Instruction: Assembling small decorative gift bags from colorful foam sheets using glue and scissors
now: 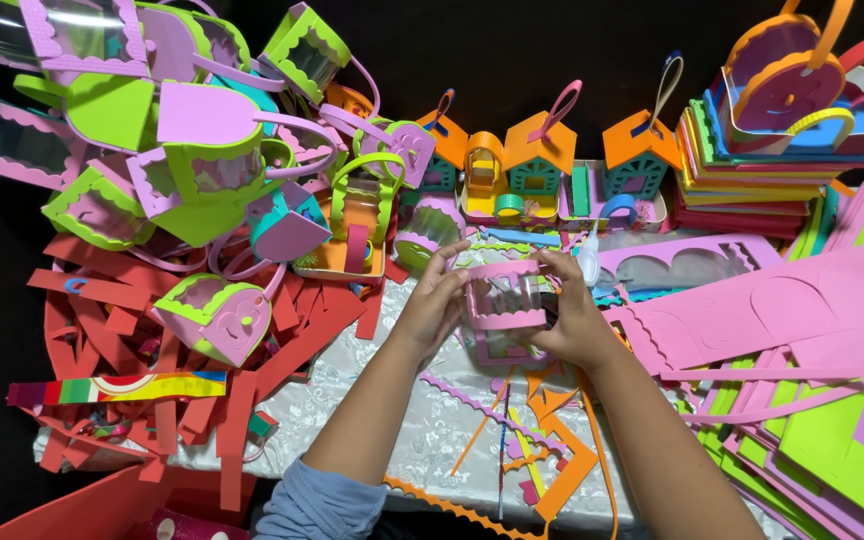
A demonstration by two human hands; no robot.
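Both hands hold a small pink foam basket frame (503, 308) with clear plastic windows, above a white patterned cloth (422, 420). My left hand (432, 305) grips its left side, fingers curled over the scalloped top rim. My right hand (572, 315) grips the right side, with the fingertips on the top edge. A white glue bottle (588, 258) lies just behind my right hand.
A heap of finished pink and green foam baskets (192, 150) fills the upper left. Red foam scraps (152, 360) lie at left, orange offcuts (552, 450) in front. Orange-roofed foam houses (537, 160) stand behind. Pink and green foam sheets (812, 340) spread at right.
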